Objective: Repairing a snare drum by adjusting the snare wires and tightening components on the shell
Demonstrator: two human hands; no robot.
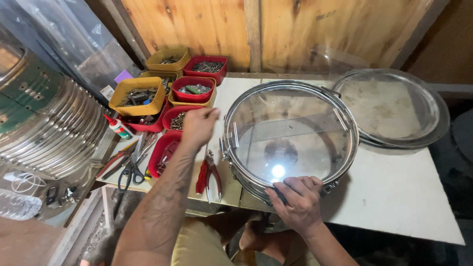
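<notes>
— Where is the drum [289, 138] sitting?
— On the white table [394, 192], beside the trays [189, 91] of hardware.
— What is the right hand [298, 199] doing?
— Its fingers are curling closed on the near rim.
— And the left hand [198, 127]?
— Hovering over the red trays, fingertips pinching together; I cannot tell on what.

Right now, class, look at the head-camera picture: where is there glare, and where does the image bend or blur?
In the head view, a bright white glare spot sits on the clear drumhead of the snare drum, just above the right hand; the left hand is slightly motion-blurred; the wide lens bows the ribbed metal shell at the left edge; the lower corners lie dim.
</notes>
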